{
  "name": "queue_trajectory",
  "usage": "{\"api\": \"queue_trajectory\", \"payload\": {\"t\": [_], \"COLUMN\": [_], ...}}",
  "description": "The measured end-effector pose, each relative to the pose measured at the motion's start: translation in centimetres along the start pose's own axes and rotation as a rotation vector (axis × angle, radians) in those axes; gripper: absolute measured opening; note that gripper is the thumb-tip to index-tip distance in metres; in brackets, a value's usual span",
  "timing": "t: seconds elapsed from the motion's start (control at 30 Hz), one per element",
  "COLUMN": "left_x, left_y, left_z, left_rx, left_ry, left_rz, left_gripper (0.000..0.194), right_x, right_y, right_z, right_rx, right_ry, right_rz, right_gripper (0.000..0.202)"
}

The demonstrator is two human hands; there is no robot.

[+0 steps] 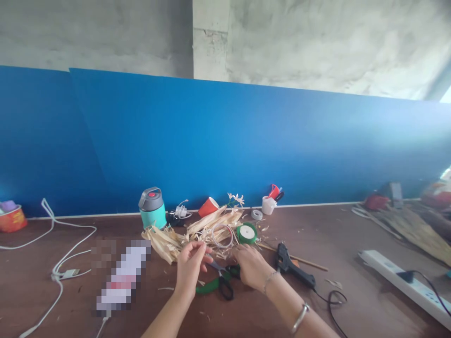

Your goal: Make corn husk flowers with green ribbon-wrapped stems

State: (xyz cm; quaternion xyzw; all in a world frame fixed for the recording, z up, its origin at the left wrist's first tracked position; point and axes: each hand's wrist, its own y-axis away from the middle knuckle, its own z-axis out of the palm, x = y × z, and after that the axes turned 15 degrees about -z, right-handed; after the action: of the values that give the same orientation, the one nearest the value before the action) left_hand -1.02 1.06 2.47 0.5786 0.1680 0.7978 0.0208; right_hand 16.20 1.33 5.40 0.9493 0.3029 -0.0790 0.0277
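My left hand (190,265) is raised above the table with thumb and forefinger brought together; anything between them is too small to make out. Fingers bent downward, my right hand (248,265) is closed beside the scissors (225,287), and its fingertips are hidden. The scissors lie between the hands with their blades toward the left one. Under them is a green strip (207,287). Just beyond the hands are dried corn husks (214,220), a pale ring (221,236) and a roll of green tape (247,232).
A black glue gun (292,267) and thin stick (310,263) lie right of my hands. Farther right is a white power strip (405,281). A teal flask (153,211), orange cup (208,206) and white cup (268,205) line the blue partition (211,141). White cables (58,267) run at left.
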Motion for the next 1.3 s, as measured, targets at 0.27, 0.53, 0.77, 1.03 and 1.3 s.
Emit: {"api": "queue_trajectory", "payload": {"t": [0.27, 0.53, 0.77, 1.03, 1.3], "left_x": [0.3, 2.9, 6.6, 7.4, 8.0], "left_y": [0.1, 0.4, 0.4, 0.8, -0.2], "left_z": [-0.1, -0.1, 0.2, 1.8, 0.7], "left_rx": [-0.004, -0.075, -0.349, -0.49, -0.298], "left_ry": [0.007, 0.089, 0.315, 0.381, 0.317], "left_rz": [0.011, 0.049, -0.077, -0.186, -0.073], "left_gripper": [0.032, 0.021, 0.015, 0.011, 0.016], "right_x": [1.6, 2.0, 1.6, 1.2, 1.2], "right_y": [-0.2, -1.0, -2.1, -2.5, -2.7], "right_z": [-2.5, -6.6, -6.6, -6.8, -5.7], "right_rx": [0.237, 0.587, 0.63, 0.571, 0.341], "right_ry": [-0.088, -0.446, -0.757, -1.163, -1.031], "right_rz": [0.094, 0.025, -0.042, -0.15, -0.103], "right_gripper": [0.02, 0.014, 0.013, 0.022, 0.037]}}
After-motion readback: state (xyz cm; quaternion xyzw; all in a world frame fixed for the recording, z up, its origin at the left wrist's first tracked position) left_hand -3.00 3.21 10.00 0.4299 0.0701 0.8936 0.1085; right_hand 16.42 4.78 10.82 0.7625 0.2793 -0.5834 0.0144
